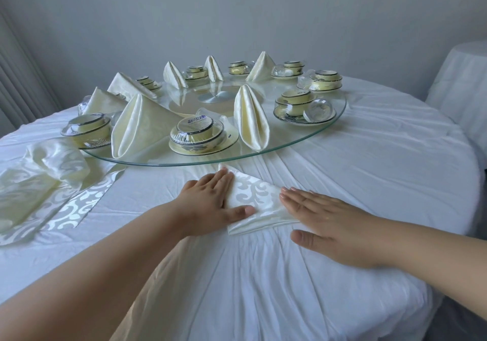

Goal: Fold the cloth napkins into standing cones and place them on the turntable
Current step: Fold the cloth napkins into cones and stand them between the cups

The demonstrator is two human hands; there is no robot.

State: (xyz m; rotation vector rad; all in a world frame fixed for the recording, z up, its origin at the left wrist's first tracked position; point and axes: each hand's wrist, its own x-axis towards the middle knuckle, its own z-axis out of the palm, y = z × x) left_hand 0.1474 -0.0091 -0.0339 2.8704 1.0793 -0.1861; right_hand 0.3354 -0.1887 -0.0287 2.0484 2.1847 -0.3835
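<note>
A folded napkin [257,203] lay flat on the worktop [369,156], just in front of the near rim of the turntable [263,156]. It was pressed down by both hands. The left hand [210,203] was laid on its left edge, fingers straight and close together. The right hand [332,224] was spread flat on its right corner, fingers straight.

The task was judged well advanced. Seven standing cones could be counted: five plainly on the glass, such as the nearest one [137,127], and two at the far left whose footing could not be told. The napkin in hand was judged only at the flat-fold stage; rolling, standing and placing were left.

A heap of unfolded napkins [39,190] lay at the left; its count could not be told. Eight wrapped dish sets were counted, the nearest [200,135] between two cones.
</note>
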